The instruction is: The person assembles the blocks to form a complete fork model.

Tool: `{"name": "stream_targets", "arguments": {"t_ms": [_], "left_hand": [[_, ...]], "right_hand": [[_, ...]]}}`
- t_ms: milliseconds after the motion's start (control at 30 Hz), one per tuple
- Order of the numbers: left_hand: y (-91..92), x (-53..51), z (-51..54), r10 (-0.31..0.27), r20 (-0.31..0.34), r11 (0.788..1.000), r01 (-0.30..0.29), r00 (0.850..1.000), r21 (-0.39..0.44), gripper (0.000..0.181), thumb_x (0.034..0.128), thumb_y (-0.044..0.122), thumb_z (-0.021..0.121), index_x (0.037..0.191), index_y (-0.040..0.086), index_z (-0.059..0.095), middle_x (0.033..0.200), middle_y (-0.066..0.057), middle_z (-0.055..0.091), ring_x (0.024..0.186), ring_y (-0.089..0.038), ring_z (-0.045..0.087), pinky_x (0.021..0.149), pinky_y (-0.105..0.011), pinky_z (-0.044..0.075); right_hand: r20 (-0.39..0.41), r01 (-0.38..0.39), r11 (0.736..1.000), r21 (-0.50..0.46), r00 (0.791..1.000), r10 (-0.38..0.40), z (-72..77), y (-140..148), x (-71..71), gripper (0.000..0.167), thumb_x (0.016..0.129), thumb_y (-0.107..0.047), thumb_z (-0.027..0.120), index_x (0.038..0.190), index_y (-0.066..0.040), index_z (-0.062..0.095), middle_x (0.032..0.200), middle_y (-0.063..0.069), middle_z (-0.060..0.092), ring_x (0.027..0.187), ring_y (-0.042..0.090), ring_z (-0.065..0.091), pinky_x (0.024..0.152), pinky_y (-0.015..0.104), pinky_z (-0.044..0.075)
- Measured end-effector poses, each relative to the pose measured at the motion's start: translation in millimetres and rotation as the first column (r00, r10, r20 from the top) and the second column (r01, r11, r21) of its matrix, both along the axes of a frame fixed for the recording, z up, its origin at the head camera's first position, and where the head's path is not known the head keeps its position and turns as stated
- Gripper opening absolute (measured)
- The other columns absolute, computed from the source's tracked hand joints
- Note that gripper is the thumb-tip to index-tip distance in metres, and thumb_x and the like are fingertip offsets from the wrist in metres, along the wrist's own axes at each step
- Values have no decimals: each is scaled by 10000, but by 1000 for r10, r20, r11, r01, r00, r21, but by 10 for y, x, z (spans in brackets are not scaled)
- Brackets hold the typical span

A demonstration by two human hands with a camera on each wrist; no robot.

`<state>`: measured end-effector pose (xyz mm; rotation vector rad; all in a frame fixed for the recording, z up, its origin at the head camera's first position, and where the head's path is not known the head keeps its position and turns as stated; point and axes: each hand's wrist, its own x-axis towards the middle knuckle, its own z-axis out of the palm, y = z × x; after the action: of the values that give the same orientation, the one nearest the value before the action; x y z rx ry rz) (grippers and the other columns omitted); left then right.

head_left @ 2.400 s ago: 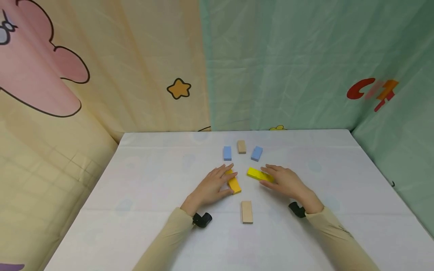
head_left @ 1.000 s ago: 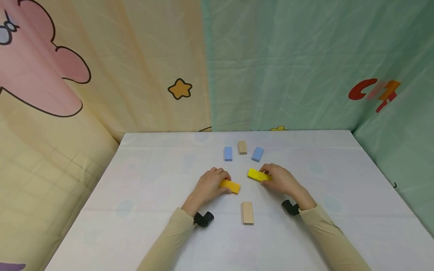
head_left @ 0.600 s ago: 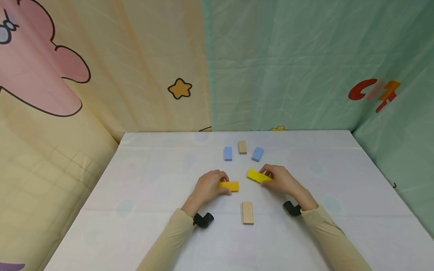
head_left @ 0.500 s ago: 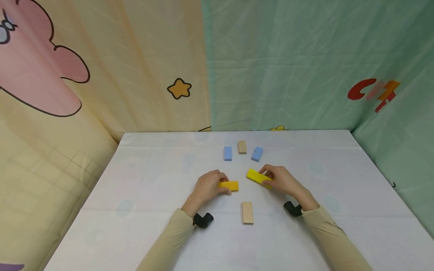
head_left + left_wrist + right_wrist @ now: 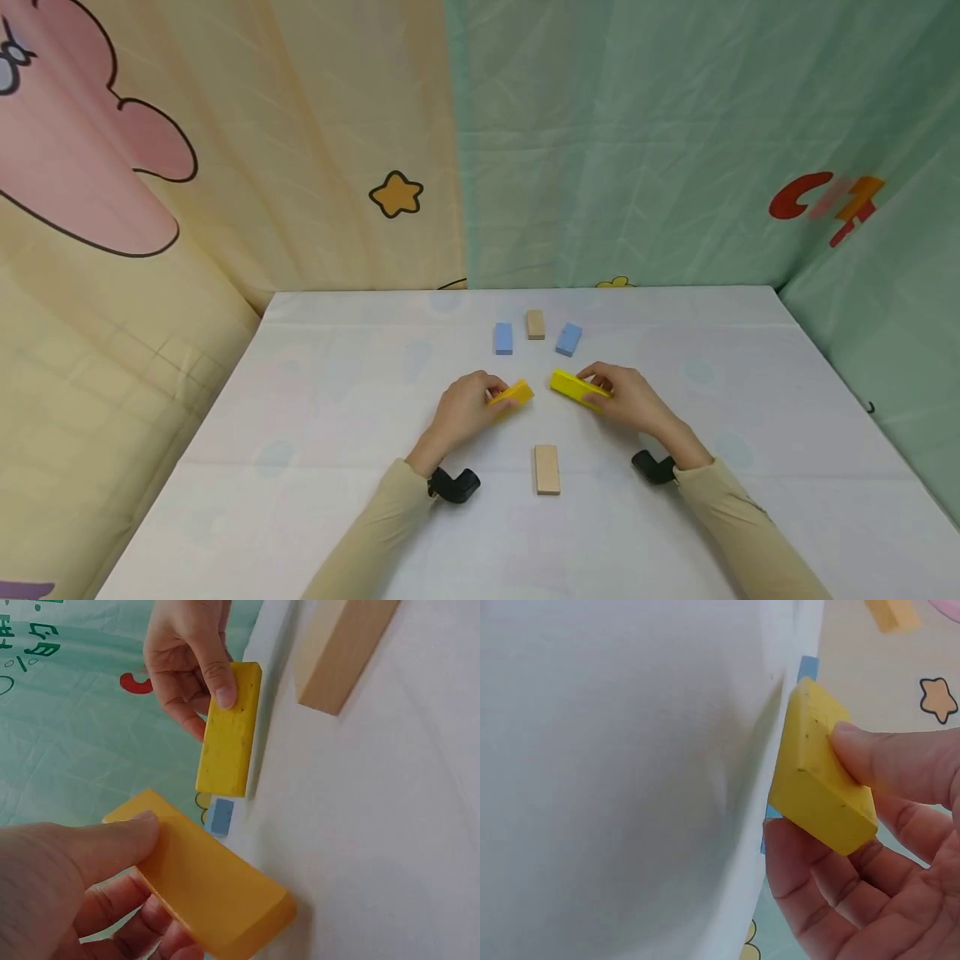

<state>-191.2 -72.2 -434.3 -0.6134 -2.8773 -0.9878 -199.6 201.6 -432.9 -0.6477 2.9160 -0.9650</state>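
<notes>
My left hand [image 5: 467, 410] pinches an orange-yellow wooden block [image 5: 210, 881] between thumb and fingers, its free end angled up toward the far right. To the right, my right hand [image 5: 632, 400] grips a bright yellow block [image 5: 821, 769] by its near end, thumb on one face and fingers on the other. The yellow block slants toward the far left in the head view. A gap separates the two held blocks. In the left wrist view both blocks look raised off the cloth.
Beyond the hands lie two blue blocks [image 5: 503, 339] and a plain wood block [image 5: 535, 325]. Another plain wood block [image 5: 547, 470] lies nearer, between the forearms. A white cloth covers the table [image 5: 337, 367]; printed curtains [image 5: 600, 150] hang behind it.
Both hands first rested over the blocks, then took hold of them. The orange-yellow block has turned, its free end now pointing to the far right. The yellow block has shifted slightly right.
</notes>
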Motion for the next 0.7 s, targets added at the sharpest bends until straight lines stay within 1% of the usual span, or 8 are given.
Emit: {"name": "stream_targets", "arguments": {"t_ms": [100,167,233,367,467,567,600,700], "left_hand": [[48,-43,23,-4,88,991,-8,996,133,233,861,279,717,960,68,701,803,45,588,669,-92,522,563,-229,428],[89,-84,23,-10,150,978,-22,989,208,238,870,269,706,963,51,686,805,28,604,660,-97,545,551,-230,446],[141,-133,-2,-9,206,965,-45,979,256,244,872,267,705,952,37,683,793,14,617,643,-99,557,544,-233,458],[258,-211,-88,-2,305,950,-94,952,299,270,859,267,723,952,17,681,746,-1,624,573,-105,595,531,-240,492],[343,-241,-148,-15,373,923,-131,928,361,286,843,243,741,956,-9,665,727,-28,621,530,-137,620,523,-262,518],[416,-255,-198,-18,406,900,-162,914,404,295,837,232,747,961,-19,654,713,-38,615,506,-141,618,512,-265,521],[436,-254,-210,-15,412,896,-170,911,409,299,839,235,745,964,-21,652,702,-39,611,495,-139,614,505,-262,519],[484,-247,-236,4,425,894,-193,905,404,327,844,260,738,981,-23,649,654,-38,615,458,-130,599,473,-253,506]], "right_hand": [[-18,6,1000,-18,1000,-6,-3,19,5,236,851,-66,707,1081,-39,662,933,66,646,775,189,552,699,360,479],[-32,9,999,-31,999,-10,-8,32,9,236,845,-60,713,1076,-37,668,941,68,649,771,183,553,693,356,480],[-45,13,999,-42,999,-15,-13,43,12,238,841,-55,717,1074,-37,672,947,71,652,767,182,553,686,354,478],[-52,33,998,-55,998,-36,-21,64,20,244,840,-49,717,1080,-36,677,968,77,655,787,193,557,692,361,476],[-59,57,997,-55,996,-60,-23,78,30,252,838,-44,718,1086,-32,677,966,80,654,797,207,559,693,370,475],[-69,76,996,-51,994,-80,-25,87,37,247,837,-41,716,1081,-33,680,961,79,656,798,214,560,694,377,472],[-74,80,996,-48,994,-83,-26,89,37,239,838,-41,715,1074,-35,683,964,79,660,797,213,561,694,377,470],[-81,85,996,-41,993,-88,-31,92,38,214,842,-39,709,1056,-35,691,983,82,670,787,203,555,691,373,462]]}}
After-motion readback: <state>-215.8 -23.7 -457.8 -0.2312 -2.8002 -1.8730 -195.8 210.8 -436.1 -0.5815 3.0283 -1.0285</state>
